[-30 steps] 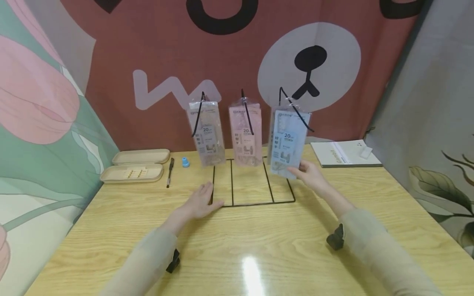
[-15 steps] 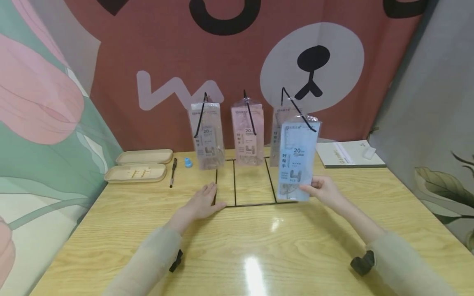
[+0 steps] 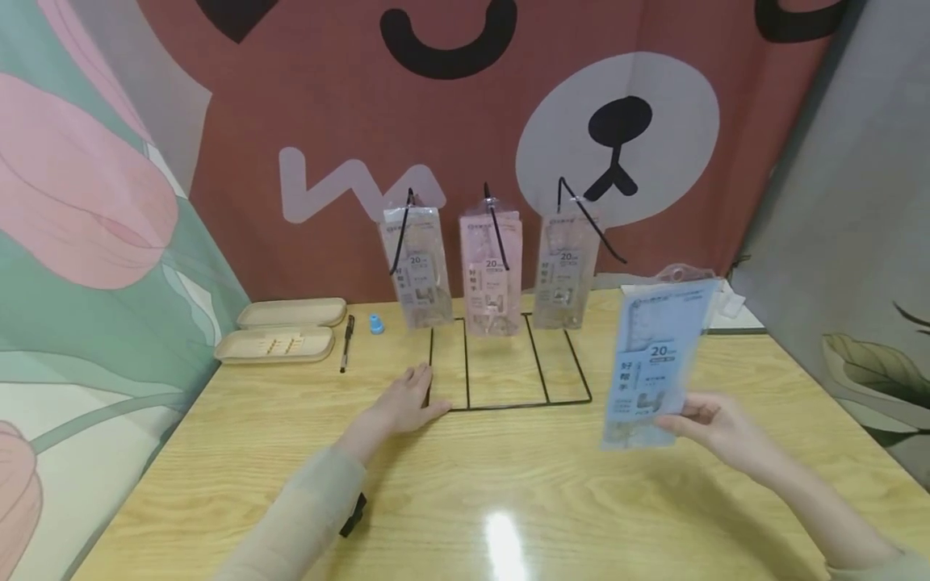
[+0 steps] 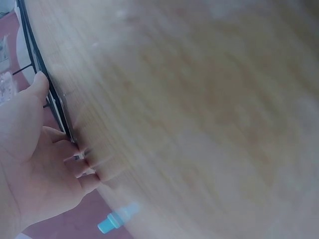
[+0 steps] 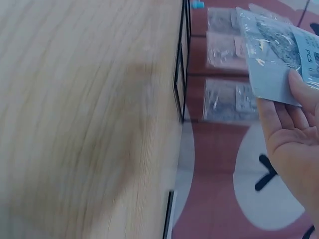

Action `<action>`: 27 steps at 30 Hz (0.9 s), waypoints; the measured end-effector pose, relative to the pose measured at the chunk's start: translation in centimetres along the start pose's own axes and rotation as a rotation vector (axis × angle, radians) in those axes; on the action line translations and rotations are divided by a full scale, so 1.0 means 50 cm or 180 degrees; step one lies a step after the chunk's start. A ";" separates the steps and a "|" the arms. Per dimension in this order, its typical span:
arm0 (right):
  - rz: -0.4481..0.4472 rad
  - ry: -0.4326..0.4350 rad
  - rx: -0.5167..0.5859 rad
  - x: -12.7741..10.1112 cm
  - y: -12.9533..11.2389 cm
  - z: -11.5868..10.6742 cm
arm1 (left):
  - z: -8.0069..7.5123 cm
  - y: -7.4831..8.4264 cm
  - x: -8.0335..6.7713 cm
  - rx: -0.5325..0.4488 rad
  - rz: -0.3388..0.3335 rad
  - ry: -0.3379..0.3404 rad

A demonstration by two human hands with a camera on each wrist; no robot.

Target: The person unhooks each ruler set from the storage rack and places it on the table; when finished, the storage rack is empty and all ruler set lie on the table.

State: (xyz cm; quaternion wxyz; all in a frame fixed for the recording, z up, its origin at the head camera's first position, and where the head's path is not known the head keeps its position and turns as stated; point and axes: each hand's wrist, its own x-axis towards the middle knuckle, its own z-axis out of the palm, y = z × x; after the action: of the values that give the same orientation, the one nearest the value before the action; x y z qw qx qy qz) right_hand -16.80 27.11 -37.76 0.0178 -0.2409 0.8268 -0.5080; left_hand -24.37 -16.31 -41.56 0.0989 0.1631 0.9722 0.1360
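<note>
Right hand (image 3: 715,428) pinching blue packet (image 3: 654,363) upright above table's right edge. Left hand (image 3: 403,399) pressing flat, bracing wire rack (image 3: 508,379). Risking slick packet slipping from loose fingertip grip.

Readable print: mostly "20" on the packets.
Blue packet (image 3: 657,363), pinched by right hand (image 3: 715,426): "20" mid-label; wrist cam shows "PCS" near its edge. Hanging packets, grey (image 3: 416,266), pink (image 3: 492,270), third (image 3: 565,270): "20" each, rest too small to read. Backdrop (image 3: 349,181): big pale "W" shape.
</note>
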 end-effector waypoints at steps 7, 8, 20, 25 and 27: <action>0.0705 0.0428 -0.0314 -0.032 0.019 -0.057 | 0.004 -0.006 0.004 0.0004 0.0031 0.0039; 0.0815 0.0464 -0.0429 -0.033 0.021 -0.062 | 0.005 -0.006 0.004 0.0026 0.0022 0.0031; 0.1668 -0.0179 -0.1292 0.006 0.058 -0.064 | 0.001 0.000 0.000 -0.0004 0.0001 0.0020; 0.1797 -0.0253 -0.1401 0.018 0.068 -0.061 | 0.002 -0.001 0.001 -0.0009 -0.0005 0.0012; 0.1786 -0.0291 -0.1513 0.020 0.066 -0.064 | 0.002 -0.002 0.001 -0.0008 -0.0003 0.0011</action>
State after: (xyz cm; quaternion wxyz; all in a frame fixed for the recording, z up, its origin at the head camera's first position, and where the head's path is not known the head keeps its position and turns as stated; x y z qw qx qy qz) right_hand -19.81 30.57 -38.78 0.1369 -0.0247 0.9539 -0.2658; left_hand -24.43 -16.36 -41.72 0.0974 0.1622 0.9723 0.1374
